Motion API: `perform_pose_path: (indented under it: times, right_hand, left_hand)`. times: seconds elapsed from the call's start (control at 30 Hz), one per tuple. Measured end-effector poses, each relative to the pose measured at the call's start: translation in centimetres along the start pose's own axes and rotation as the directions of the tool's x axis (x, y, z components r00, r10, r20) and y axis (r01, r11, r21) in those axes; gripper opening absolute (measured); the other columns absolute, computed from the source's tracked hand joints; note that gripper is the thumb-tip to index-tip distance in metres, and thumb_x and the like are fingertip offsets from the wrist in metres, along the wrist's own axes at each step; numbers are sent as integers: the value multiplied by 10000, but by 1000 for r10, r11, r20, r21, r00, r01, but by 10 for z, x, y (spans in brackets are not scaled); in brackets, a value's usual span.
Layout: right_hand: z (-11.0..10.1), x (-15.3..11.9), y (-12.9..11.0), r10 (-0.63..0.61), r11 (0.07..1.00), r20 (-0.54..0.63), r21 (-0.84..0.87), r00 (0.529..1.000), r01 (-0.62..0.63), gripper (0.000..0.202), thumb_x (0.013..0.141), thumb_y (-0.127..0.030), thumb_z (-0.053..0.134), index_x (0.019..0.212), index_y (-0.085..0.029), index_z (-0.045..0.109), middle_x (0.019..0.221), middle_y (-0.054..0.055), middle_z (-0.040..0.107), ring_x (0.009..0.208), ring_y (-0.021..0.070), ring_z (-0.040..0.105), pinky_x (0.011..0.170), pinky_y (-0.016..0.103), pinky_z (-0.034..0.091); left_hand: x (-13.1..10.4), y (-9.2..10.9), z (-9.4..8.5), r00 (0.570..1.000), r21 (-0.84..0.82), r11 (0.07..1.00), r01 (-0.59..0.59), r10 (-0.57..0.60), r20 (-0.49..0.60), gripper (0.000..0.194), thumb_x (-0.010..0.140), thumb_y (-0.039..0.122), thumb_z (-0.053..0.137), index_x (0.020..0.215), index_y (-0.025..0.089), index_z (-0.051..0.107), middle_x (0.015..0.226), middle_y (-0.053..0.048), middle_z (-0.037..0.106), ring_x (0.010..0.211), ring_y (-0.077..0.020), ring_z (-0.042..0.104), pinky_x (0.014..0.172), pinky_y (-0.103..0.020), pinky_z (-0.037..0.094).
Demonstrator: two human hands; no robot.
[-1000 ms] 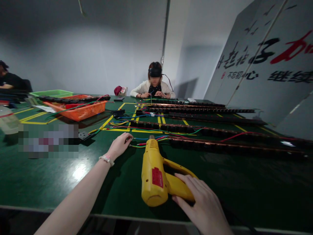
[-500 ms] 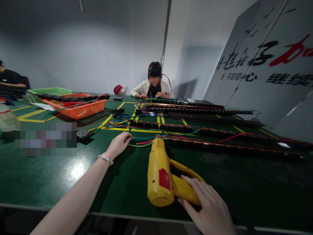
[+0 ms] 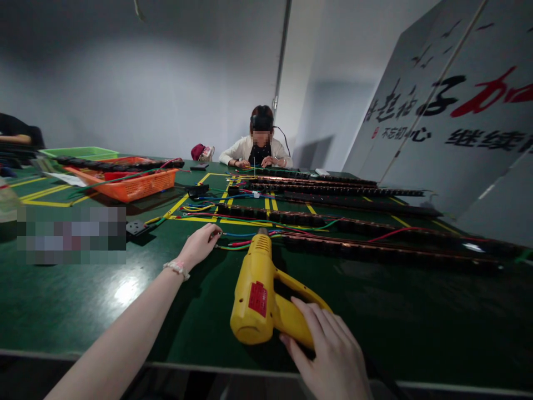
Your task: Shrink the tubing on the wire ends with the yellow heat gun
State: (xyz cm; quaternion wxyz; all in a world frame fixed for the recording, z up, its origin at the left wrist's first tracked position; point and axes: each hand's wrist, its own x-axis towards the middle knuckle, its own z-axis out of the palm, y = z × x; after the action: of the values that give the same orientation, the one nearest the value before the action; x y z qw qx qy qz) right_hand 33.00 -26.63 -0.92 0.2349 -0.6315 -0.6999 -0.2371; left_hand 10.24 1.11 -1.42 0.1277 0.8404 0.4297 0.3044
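My right hand [image 3: 327, 347] is wrapped round the handle of a yellow heat gun [image 3: 252, 283] with a red label. Its nozzle points away from me, toward a bundle of wires. My left hand [image 3: 200, 245] is closed in a pinch at the end of a blue wire [image 3: 235, 234]; the very tip is hidden by the fingers. Just below lie a red wire [image 3: 240, 243] and a yellow-green wire [image 3: 229, 248], their ends near my left fingers. These wires run right into a long black strip with a copper-coloured edge [image 3: 375, 245].
More long black strips [image 3: 291, 214] with coloured wires lie across the green table [image 3: 175, 339], which has yellow tape lines. Back left stand an orange basket [image 3: 137, 189] and a green tray [image 3: 79, 153]. A co-worker [image 3: 260, 150] sits opposite; another person's arm shows far left.
The heat gun and my right hand have shifted left, the gun now leaning more to the left at its rear. My left hand keeps its pinch at the wire end. The view has turned slightly.
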Motion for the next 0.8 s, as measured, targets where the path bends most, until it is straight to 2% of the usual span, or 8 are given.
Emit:
perform_pose_path:
  times: [0.27, 0.47, 0.6, 0.8]
  right_hand:
    - [8, 9, -16, 15, 997, 40, 70, 999, -18, 473, 770, -334, 623, 1201, -187, 496, 1001, 49, 662, 875, 215, 623, 782, 368, 459]
    - [8, 19, -29, 47, 982, 99, 179, 994, -64, 442, 757, -292, 618, 1178, -196, 523, 997, 54, 658, 863, 216, 613, 762, 361, 467]
    - [9, 23, -37, 62, 968, 94, 236, 994, -82, 452, 741, -273, 646, 1173, -200, 534, 985, 44, 655, 848, 216, 603, 757, 368, 468]
    - [14, 29, -46, 76, 942, 169, 311, 983, -127, 464, 750, -300, 660, 1188, -206, 537, 1013, 41, 643, 898, 229, 584, 808, 396, 463]
  left_hand:
    - [-1, 0, 1, 999, 11, 1000, -14, 14, -31, 187, 883, 309, 433, 961, 231, 583, 1015, -31, 633, 851, -177, 603, 719, -278, 451]
    - [0, 1, 1, 999, 34, 999, -18, 19, -30, 181, 877, 293, 439, 956, 229, 589, 1006, -32, 639, 788, -170, 597, 719, -280, 454]
    - [1, 2, 1, 999, 56, 998, -24, 26, -38, 196, 877, 290, 432, 967, 227, 595, 1003, -38, 641, 789, -172, 598, 734, -284, 455]
    - [2, 2, 0, 1000, 36, 999, -27, 27, -11, 230, 881, 308, 407, 957, 219, 605, 1025, -51, 640, 903, -198, 603, 803, -305, 456]
